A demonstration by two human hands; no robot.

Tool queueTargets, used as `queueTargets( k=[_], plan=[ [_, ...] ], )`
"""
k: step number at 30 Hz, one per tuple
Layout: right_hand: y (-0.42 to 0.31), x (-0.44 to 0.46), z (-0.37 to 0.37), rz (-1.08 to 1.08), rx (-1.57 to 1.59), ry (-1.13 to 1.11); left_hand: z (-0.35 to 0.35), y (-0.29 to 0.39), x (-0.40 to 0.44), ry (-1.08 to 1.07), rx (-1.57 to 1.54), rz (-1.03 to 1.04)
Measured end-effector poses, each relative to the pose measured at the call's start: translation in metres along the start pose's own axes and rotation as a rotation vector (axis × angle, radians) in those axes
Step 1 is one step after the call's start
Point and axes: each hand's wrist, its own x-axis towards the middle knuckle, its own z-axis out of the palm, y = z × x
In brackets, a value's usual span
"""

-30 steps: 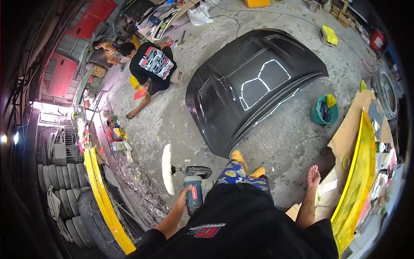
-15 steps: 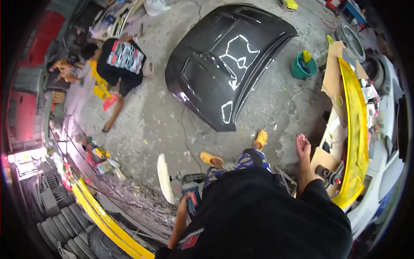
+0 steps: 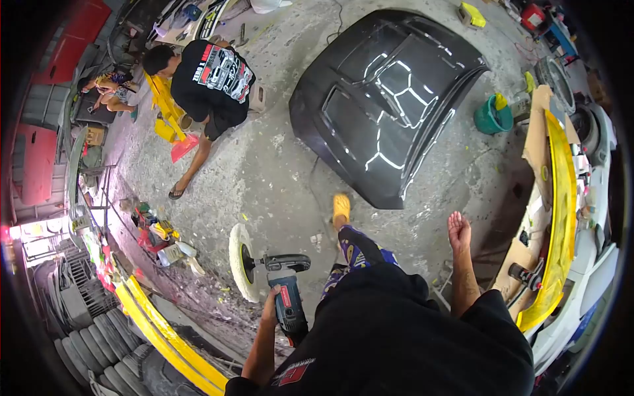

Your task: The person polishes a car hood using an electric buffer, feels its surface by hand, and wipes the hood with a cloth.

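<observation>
My left hand [image 3: 271, 303] is wrapped round the body of a blue-grey power polisher [image 3: 288, 303], which hangs at my left side. Its round white fluffy pad [image 3: 239, 263] faces left, away from my body. My right hand [image 3: 459, 231] is held out at my right with nothing in it, palm showing and fingers stretched. Ahead of me a glossy black car hood [image 3: 383, 105] lies on the concrete floor, with bright light lines reflected in it. Neither hand touches the hood.
A crouching person [image 3: 214, 86] works at yellow parts at the left; another person [image 3: 112, 89] sits farther back. A green bucket [image 3: 493, 117] stands right of the hood. Long yellow panels [image 3: 558, 224] [image 3: 168, 340] flank me. Tires [image 3: 99, 350] are stacked at lower left.
The view has shifted and my feet have changed position in a step. The polisher's pad has turned to show more of its backing. My left hand still grips the polisher.
</observation>
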Motion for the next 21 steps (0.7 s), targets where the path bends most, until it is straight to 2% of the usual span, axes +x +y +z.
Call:
queueTargets(
  k=[2, 5, 7, 8, 10, 12, 14, 18, 19, 20, 21],
  plan=[
    [0.048, 0.012, 0.016, 0.05, -0.043, -0.03, -0.001, 0.04, -0.007, 0.011, -0.016, -0.014],
    [0.14, 0.057, 0.05, 0.213, -0.143, -0.241, -0.01, 0.107, 0.021, -0.021, -0.039, 0.014],
    [0.204, 0.063, 0.119, 0.211, -0.223, -0.227, -0.009, 0.149, 0.038, -0.05, -0.082, 0.019],
    [0.237, 0.061, 0.153, 0.218, -0.274, -0.208, -0.005, 0.173, 0.048, 0.01, -0.076, -0.006],
    [0.297, 0.098, 0.202, 0.271, -0.365, -0.222, -0.005, 0.21, 0.077, 0.018, -0.091, 0.027],
    [0.349, 0.119, 0.264, 0.232, -0.447, -0.336, -0.024, 0.236, 0.118, 0.021, -0.134, 0.025],
    [0.402, 0.152, 0.311, 0.196, -0.576, -0.357, -0.034, 0.262, 0.165, 0.01, -0.212, 0.019],
    [0.492, 0.213, 0.369, -0.169, -1.095, -0.519, -0.063, 0.284, 0.285, -0.132, -0.436, -0.017],
    [0.505, 0.223, 0.38, -0.258, -1.38, -0.582, -0.068, 0.29, 0.316, -0.18, -0.506, -0.026],
    [0.514, 0.227, 0.397, -0.343, -1.668, -0.644, -0.073, 0.288, 0.344, -0.127, -0.485, 0.004],
    [0.534, 0.244, 0.392, -0.587, -1.797, -0.699, -0.078, 0.291, 0.367, -0.158, -0.465, -0.024]
  ],
)
